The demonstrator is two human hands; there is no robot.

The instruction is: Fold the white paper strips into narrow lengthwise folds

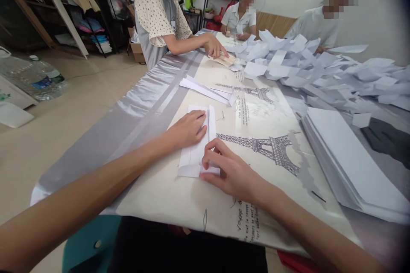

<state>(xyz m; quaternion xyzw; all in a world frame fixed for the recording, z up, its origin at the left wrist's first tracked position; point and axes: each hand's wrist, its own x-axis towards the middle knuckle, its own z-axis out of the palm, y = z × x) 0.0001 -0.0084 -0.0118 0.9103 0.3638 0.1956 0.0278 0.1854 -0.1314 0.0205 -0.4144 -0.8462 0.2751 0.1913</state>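
Note:
A folded white sheet of paper [195, 153] lies lengthwise on the table [160, 196] in front of me. My left hand [187, 129] rests flat on its upper half, fingers stretched out and pressing it down. My right hand [232, 172] sits at the paper's near right corner, with thumb and fingers pinched together on the folded edge. The tablecloth shows Eiffel Tower drawings [272, 147] just right of the paper.
A stack of blank white sheets [349, 158] lies at my right. A big heap of folded papers [307, 68] covers the far right. Folded strips [205, 87] lie further ahead. Three other people sit at the far end; one person's hand [216, 47] presses paper.

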